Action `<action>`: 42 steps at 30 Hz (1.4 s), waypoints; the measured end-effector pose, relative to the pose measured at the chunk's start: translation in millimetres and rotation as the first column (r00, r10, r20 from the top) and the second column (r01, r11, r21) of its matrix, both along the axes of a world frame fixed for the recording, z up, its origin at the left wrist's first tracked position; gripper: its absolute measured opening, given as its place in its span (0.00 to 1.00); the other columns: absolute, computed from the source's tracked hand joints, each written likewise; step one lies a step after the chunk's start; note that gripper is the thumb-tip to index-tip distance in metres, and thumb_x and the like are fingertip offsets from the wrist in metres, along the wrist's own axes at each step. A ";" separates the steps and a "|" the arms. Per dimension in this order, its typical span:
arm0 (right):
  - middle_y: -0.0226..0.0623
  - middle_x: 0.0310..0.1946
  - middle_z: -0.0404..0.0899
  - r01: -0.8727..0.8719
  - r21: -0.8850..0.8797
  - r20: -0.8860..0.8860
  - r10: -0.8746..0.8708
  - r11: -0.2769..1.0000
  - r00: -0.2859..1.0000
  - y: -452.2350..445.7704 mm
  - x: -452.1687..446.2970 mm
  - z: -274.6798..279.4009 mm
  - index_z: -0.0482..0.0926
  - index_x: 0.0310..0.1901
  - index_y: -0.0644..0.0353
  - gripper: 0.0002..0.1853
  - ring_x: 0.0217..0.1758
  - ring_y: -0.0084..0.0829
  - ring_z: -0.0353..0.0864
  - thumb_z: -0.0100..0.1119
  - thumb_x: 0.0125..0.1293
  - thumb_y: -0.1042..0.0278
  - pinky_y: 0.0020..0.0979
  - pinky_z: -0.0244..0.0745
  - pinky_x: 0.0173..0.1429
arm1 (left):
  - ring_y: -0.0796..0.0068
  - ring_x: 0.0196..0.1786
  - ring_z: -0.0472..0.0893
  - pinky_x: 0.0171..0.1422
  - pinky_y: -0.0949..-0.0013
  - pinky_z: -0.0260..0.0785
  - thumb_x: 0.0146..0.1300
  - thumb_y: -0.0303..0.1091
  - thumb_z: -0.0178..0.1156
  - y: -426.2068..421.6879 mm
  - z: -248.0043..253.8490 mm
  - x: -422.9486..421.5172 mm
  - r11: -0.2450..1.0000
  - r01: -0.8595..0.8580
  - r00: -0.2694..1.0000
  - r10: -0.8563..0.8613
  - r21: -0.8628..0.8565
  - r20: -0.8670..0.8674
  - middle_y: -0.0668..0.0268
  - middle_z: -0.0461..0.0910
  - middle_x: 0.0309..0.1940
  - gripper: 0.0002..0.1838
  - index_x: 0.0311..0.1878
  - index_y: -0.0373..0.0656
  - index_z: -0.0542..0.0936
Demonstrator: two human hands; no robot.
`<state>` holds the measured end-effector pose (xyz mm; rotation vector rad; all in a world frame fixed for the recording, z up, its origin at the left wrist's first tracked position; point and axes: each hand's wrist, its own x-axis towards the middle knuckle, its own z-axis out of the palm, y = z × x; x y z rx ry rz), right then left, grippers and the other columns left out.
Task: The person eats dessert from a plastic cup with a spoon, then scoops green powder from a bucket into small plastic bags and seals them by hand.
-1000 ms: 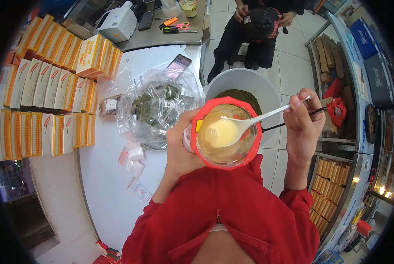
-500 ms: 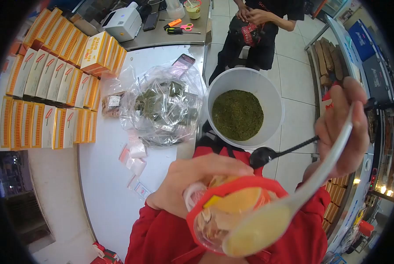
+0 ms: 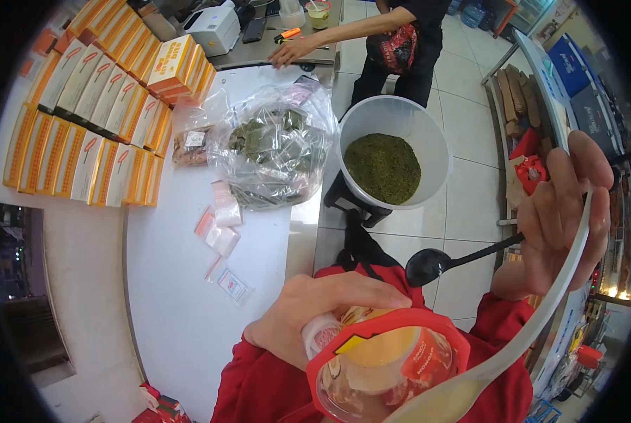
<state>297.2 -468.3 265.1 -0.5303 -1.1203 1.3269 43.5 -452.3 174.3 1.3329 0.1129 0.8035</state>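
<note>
My left hand (image 3: pixel 322 307) is wrapped round a clear plastic cup with a red rim (image 3: pixel 393 324). Pale food and an orange-yellow area show through its mouth. Between the fingers of my right hand (image 3: pixel 562 218) is the handle of a pale spoon (image 3: pixel 534 338), which slants down close to the camera; its bowl is partly cut off at the bottom edge. A black spoon (image 3: pixel 428 268) also extends from that hand, its bowl just above the cup. Beyond it stands a whitish bucket (image 3: pixel 434 151) with coarse green powder (image 3: pixel 382 169) inside.
On the white table (image 3: pixel 181 296) lie a clear bag of green packets (image 3: pixel 276 151) and small zip bags (image 3: pixel 220 233). Yellow-and-white boxes (image 3: pixel 83 155) are stacked at left. A seated co-worker's hand (image 3: pixel 294 51) rests near a grey counter (image 3: pixel 259 53). Shelving stands at right.
The pale spoon has moved down and right, and its bowl now leaves the frame. The cup sits slightly lower and farther right. The co-worker's hand has reached left to the table.
</note>
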 end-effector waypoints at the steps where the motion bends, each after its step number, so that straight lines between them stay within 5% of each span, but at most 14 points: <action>1: 0.28 0.22 0.67 -0.005 0.001 0.008 0.005 1.000 1.000 -5.5 -1.7 3.2 0.63 0.43 0.52 0.07 0.10 0.13 0.60 0.49 0.68 0.65 0.15 0.52 0.14 | 0.66 0.45 0.81 0.49 0.70 0.73 0.46 0.36 0.71 -6.7 1.6 -2.2 1.000 -0.016 1.000 0.016 -0.006 -0.022 0.54 0.77 0.46 0.28 0.49 0.33 0.73; 12: 0.27 0.23 0.66 -0.102 0.069 0.163 0.090 0.992 0.983 -58.1 -2.2 23.3 0.60 0.43 0.50 0.06 0.11 0.16 0.56 0.45 0.69 0.65 0.19 0.55 0.21 | 0.67 0.43 0.81 0.46 0.71 0.73 0.41 0.39 0.73 -42.8 0.7 -7.6 0.993 0.093 0.994 -0.089 0.071 -0.057 0.57 0.77 0.46 0.32 0.50 0.36 0.73; 15: 0.27 0.23 0.66 -0.071 0.139 0.086 0.059 0.988 0.995 -67.7 10.0 22.4 0.61 0.44 0.51 0.06 0.11 0.16 0.56 0.45 0.69 0.65 0.19 0.54 0.20 | 0.67 0.43 0.81 0.45 0.71 0.73 0.40 0.39 0.73 -49.3 1.4 -1.5 0.984 0.135 0.991 -0.136 -0.121 -0.001 0.57 0.78 0.44 0.33 0.51 0.37 0.73; 19: 0.27 0.23 0.66 -0.047 0.121 0.155 0.028 0.992 0.988 -67.7 2.8 29.0 0.61 0.44 0.51 0.06 0.10 0.15 0.54 0.46 0.69 0.65 0.18 0.51 0.17 | 0.67 0.42 0.81 0.45 0.70 0.73 0.40 0.38 0.73 -45.8 -0.3 2.7 0.994 0.107 0.994 -0.107 0.007 -0.002 0.58 0.78 0.43 0.32 0.50 0.37 0.73; 25: 0.24 0.24 0.62 0.153 0.056 -0.082 -0.149 0.987 0.985 -55.4 3.2 0.4 0.61 0.44 0.53 0.06 0.14 0.12 0.54 0.44 0.67 0.69 0.15 0.50 0.17 | 0.69 0.44 0.80 0.49 0.70 0.72 0.38 0.38 0.75 -26.3 8.7 13.2 0.986 0.121 0.991 -0.113 0.116 -0.066 0.58 0.78 0.45 0.35 0.51 0.37 0.71; 29: 0.27 0.20 0.69 0.580 0.070 0.116 -0.584 0.812 0.804 -54.5 -10.9 -6.1 0.68 0.35 0.61 0.09 0.16 0.11 0.62 0.58 0.54 0.74 0.13 0.58 0.20 | 0.71 0.46 0.80 0.51 0.70 0.71 0.36 0.38 0.76 -9.3 19.4 14.3 0.978 0.061 0.982 -0.023 0.199 -0.185 0.59 0.78 0.46 0.37 0.52 0.37 0.71; 32: 0.28 0.20 0.71 0.645 0.278 0.222 -0.701 0.712 0.678 -56.6 -24.6 -13.5 0.69 0.33 0.62 0.09 0.19 0.15 0.70 0.59 0.52 0.79 0.13 0.64 0.23 | 0.72 0.47 0.79 0.53 0.70 0.70 0.35 0.38 0.77 -0.2 17.8 12.3 0.970 -0.025 0.960 0.091 0.244 -0.264 0.59 0.78 0.47 0.39 0.52 0.37 0.70; 34: 0.35 0.23 0.76 0.592 0.355 0.191 -0.677 0.723 0.711 -58.3 -19.3 -16.6 0.72 0.33 0.65 0.09 0.23 0.21 0.76 0.60 0.50 0.83 0.14 0.69 0.26 | 0.72 0.48 0.79 0.54 0.70 0.70 0.34 0.38 0.78 4.4 6.8 9.8 0.957 -0.107 0.944 0.183 0.270 -0.274 0.59 0.78 0.47 0.40 0.53 0.37 0.70; 38: 0.45 0.30 0.81 0.097 0.709 0.455 -0.559 0.698 0.694 -60.7 -11.2 -17.2 0.79 0.36 0.63 0.12 0.12 0.22 0.69 0.62 0.47 0.83 0.18 0.59 0.15 | 0.73 0.47 0.79 0.52 0.71 0.70 0.35 0.35 0.75 9.6 -8.2 9.0 0.944 -0.183 0.942 0.248 0.273 -0.225 0.60 0.78 0.46 0.38 0.53 0.37 0.72; 40: 0.41 0.29 0.81 -0.124 0.770 0.581 -0.608 0.625 0.542 -62.5 -14.0 -8.9 0.81 0.36 0.59 0.12 0.11 0.18 0.63 0.62 0.47 0.82 0.18 0.54 0.15 | 0.72 0.46 0.79 0.51 0.71 0.70 0.35 0.35 0.75 8.8 -5.8 11.9 0.933 -0.200 0.928 0.279 0.300 -0.246 0.59 0.78 0.46 0.37 0.52 0.37 0.73; 42: 0.40 0.32 0.81 -0.114 0.767 0.593 -0.629 0.632 0.502 -68.9 -15.0 -2.8 0.82 0.35 0.57 0.10 0.12 0.17 0.61 0.61 0.49 0.80 0.18 0.53 0.17 | 0.70 0.46 0.79 0.50 0.70 0.71 0.34 0.35 0.75 8.7 -7.8 14.1 0.917 -0.224 0.913 0.316 0.331 -0.259 0.58 0.78 0.45 0.36 0.51 0.37 0.73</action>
